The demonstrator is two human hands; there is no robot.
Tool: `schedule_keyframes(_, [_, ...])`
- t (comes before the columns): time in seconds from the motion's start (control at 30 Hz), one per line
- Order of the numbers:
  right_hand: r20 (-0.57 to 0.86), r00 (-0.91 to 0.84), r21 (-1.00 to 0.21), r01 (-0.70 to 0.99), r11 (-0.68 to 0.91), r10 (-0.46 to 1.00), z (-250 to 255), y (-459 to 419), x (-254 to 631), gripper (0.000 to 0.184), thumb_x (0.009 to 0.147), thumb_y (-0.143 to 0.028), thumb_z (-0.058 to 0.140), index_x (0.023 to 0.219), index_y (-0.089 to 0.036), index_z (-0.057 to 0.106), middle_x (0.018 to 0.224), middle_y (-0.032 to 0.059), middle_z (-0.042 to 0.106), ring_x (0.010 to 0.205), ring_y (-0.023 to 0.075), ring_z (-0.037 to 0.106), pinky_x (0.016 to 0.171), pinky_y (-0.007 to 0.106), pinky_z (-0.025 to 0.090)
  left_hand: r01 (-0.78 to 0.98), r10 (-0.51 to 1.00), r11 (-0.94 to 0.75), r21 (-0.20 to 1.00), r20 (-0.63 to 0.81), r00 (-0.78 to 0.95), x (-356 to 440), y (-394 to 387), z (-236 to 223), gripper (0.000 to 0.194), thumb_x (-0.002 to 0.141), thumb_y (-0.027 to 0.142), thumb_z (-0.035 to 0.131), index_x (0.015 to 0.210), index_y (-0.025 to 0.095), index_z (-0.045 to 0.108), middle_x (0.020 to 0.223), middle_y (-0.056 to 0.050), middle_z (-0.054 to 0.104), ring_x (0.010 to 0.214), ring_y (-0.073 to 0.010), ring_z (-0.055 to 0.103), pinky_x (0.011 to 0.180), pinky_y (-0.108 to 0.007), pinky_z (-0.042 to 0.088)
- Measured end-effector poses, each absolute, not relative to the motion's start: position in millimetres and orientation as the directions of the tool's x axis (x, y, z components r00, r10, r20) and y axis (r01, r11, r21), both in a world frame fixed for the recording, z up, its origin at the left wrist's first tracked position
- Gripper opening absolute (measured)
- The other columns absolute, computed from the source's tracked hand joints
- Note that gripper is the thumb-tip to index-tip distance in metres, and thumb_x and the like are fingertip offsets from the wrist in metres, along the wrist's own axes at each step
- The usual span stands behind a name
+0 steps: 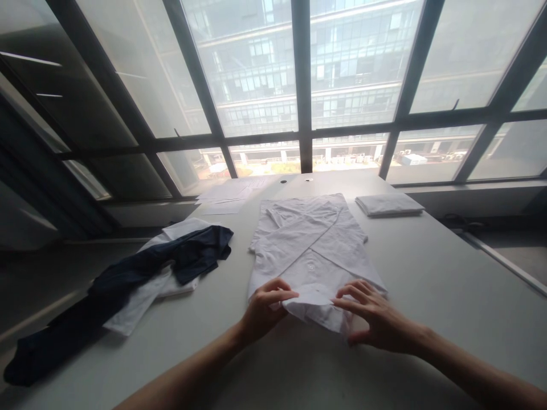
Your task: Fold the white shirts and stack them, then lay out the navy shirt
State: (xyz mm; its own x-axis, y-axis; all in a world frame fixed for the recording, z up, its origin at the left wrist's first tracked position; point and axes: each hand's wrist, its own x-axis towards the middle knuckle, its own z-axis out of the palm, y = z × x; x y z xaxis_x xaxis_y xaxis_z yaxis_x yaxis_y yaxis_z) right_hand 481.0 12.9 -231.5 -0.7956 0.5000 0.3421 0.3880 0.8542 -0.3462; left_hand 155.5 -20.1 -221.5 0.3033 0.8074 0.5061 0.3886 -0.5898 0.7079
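Toward the desk's (448, 307) near edge, the left hand (265, 304) pinches the collar (314, 296) of a white button-up shirt (299, 270); the right hand (376, 319) touches it, thumb and fingers apart. The sleeves (294, 245) lie crossed over the front; the body appears not yet doubled over. A folded white garment (388, 205) rests near the far right corner.

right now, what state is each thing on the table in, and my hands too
white shirt: laid out, partly folded, near edge raised
left hand: pinching the near edge
right hand: fingers spread, at that edge
dark garment: crumpled
white clothing: loose, partly covered by it
white cloth: folded flat
papers: loose, overlapping
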Motion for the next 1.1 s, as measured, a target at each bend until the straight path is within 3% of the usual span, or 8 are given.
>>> schedule_keyframes(0.1, [0.327,-0.789,-0.383,0.392,0.836,0.52,-231.6,2.9,474.8,0.096,0.068,-0.052,0.089,0.151,-0.032,0.046,0.135,0.0133,0.058,0.124,0.0344,0.051,0.106,0.054,0.044,0.407,0.796,-0.606,0.684,0.529,0.296,157.0,-21.3,-220.5,0.018,0.092,0.033,0.072,0.103,0.023,0.081,0.092,-0.009,0.071,0.079,-0.0184,0.068,0.069,-0.028,0.054])
schedule_keyframes(0.23, [0.343,-0.745,-0.416,0.425,0.804,0.572,-237.3,-3.6,466.8,0.102,0.068,-0.04,0.09,0.155,-0.03,0.039,0.136,0.0148,0.057,0.124,0.0353,0.051,0.103,0.053,0.047,0.401,0.818,-0.572,0.715,0.534,0.215,159.6,-20.9,-216.8,0.02,0.094,0.036,0.07,0.1,0.022,0.082,0.088,-0.008,0.072,0.079,-0.0192,0.068,0.071,-0.03,0.055])
schedule_keyframes(0.37, [0.415,-0.719,-0.361,0.434,0.826,0.558,-240.5,-2.7,464.6,0.082,0.077,-0.021,0.077,0.151,-0.028,0.044,0.135,0.0138,0.059,0.124,0.033,0.053,0.104,0.052,0.048,0.385,0.837,-0.543,0.746,0.513,0.188,160.1,-20.0,-214.8,0.02,0.094,0.036,0.07,0.1,0.022,0.083,0.088,-0.008,0.072,0.079,-0.0193,0.067,0.071,-0.029,0.054])
schedule_keyframes(0.5, [0.475,-0.713,-0.254,0.451,0.856,0.516,-238.5,-0.6,466.3,0.067,0.082,-0.006,0.059,0.146,-0.026,0.05,0.134,0.0123,0.06,0.127,0.0308,0.052,0.112,0.056,0.042,0.377,0.838,-0.544,0.75,0.509,0.197,158.8,-19.5,-216.0,0.018,0.094,0.034,0.071,0.1,0.022,0.083,0.086,-0.008,0.07,0.078,-0.0188,0.067,0.07,-0.028,0.053])
schedule_keyframes(0.7, [0.555,-0.691,-0.202,0.428,0.881,0.463,-234.4,0.2,468.8,0.054,0.087,-0.011,0.058,0.139,-0.026,0.054,0.13,0.0121,0.063,0.126,0.0299,0.055,0.109,0.054,0.045,0.366,0.827,-0.562,0.742,0.512,0.231,156.4,-19.1,-219.7,0.02,0.094,0.035,0.07,0.099,0.021,0.082,0.087,-0.008,0.07,0.078,-0.0192,0.066,0.07,-0.029,0.052])
schedule_keyframes(0.87, [0.559,-0.74,-0.173,0.337,0.926,0.374,-234.0,4.7,472.1,0.031,0.092,-0.008,0.054,0.118,-0.023,0.058,0.106,0.0079,0.068,0.101,0.0225,0.062,0.094,0.043,0.052,0.356,0.809,-0.587,0.727,0.527,0.259,157.9,-20.4,-217.5,0.018,0.094,0.034,0.069,0.097,0.02,0.08,0.089,-0.009,0.071,0.079,-0.0193,0.067,0.071,-0.03,0.054])
schedule_keyframes(1.0, [0.54,-0.786,-0.142,0.268,0.953,0.302,-234.5,10.2,478.4,0.026,0.096,-0.008,0.048,0.116,-0.022,0.056,0.094,0.0053,0.068,0.084,0.0189,0.059,0.083,0.038,0.05,0.381,0.78,-0.626,0.681,0.547,0.303,156.8,-20.2,-218.6,0.017,0.095,0.032,0.067,0.1,0.02,0.079,0.091,-0.009,0.071,0.083,-0.0198,0.068,0.075,-0.031,0.055])
schedule_keyframes(1.1, [0.546,-0.78,-0.16,0.262,0.952,0.306,-233.8,11.7,481.5,0.029,0.098,-0.007,0.045,0.119,-0.023,0.057,0.096,0.0055,0.068,0.084,0.0184,0.059,0.078,0.035,0.048,0.41,0.742,-0.67,0.619,0.558,0.371,154.3,-19.2,-222.5,0.016,0.095,0.026,0.067,0.107,0.021,0.077,0.096,-0.009,0.07,0.087,-0.0196,0.068,0.077,-0.031,0.055])
